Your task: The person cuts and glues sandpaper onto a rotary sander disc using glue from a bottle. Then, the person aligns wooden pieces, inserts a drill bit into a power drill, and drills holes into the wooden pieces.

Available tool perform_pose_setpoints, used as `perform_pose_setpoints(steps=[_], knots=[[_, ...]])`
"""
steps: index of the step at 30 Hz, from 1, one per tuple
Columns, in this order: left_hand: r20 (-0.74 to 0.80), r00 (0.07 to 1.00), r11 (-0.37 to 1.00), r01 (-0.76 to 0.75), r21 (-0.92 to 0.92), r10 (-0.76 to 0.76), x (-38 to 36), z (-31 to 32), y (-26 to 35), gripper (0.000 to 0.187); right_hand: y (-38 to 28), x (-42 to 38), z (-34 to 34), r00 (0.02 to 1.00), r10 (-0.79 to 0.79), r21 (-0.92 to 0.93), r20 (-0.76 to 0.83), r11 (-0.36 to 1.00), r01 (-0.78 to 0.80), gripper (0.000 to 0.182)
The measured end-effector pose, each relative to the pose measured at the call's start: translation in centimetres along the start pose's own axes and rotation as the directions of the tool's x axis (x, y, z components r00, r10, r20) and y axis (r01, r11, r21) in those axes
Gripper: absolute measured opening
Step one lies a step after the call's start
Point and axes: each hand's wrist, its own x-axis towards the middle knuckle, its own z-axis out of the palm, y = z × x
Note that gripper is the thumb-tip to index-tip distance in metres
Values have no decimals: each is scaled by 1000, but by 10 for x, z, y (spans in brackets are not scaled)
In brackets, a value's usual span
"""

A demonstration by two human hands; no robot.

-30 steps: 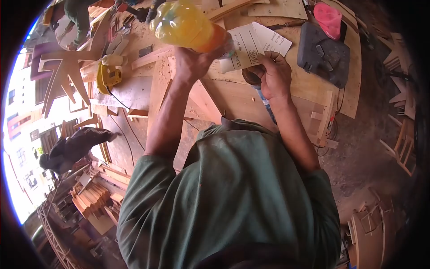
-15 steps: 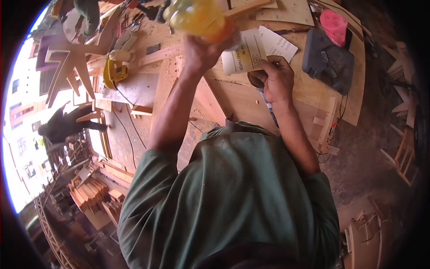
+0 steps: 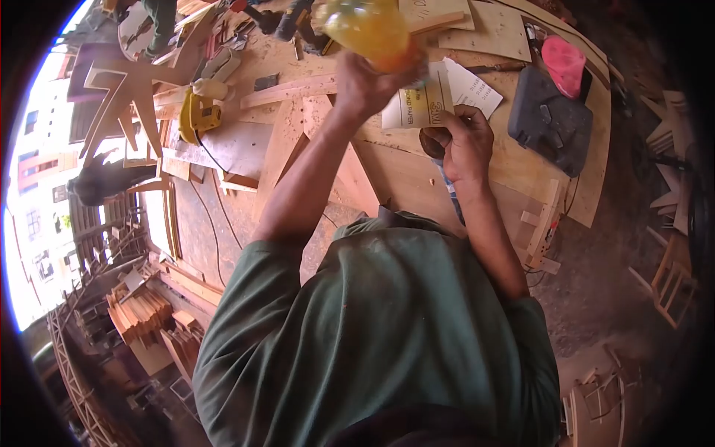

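Here, our left hand clamps the bottle at twelve o'clock, while our right hand pinches the paper at one; the case lies on the table at two.

Yel. btl. blurred, clipped (top edge)

Pink item nr dk case on R; yel tool (corded) on L.
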Motion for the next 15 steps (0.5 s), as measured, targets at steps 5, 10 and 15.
perform_pose_setpoints(steps=[5,10,15], knots=[[169,985,992,-54,111,35,-16,5,7,34,-11,12,-10,989,72,21,125,997,-75,34],[92,995,992,28,123,-39,-15,-1,-4,33,-16,10,-20,945,214,76,246,968,-239,36],[84,996,992,21,125,-32,-16,4,3,35,-14,9,-13,959,221,123,179,962,-245,35]])
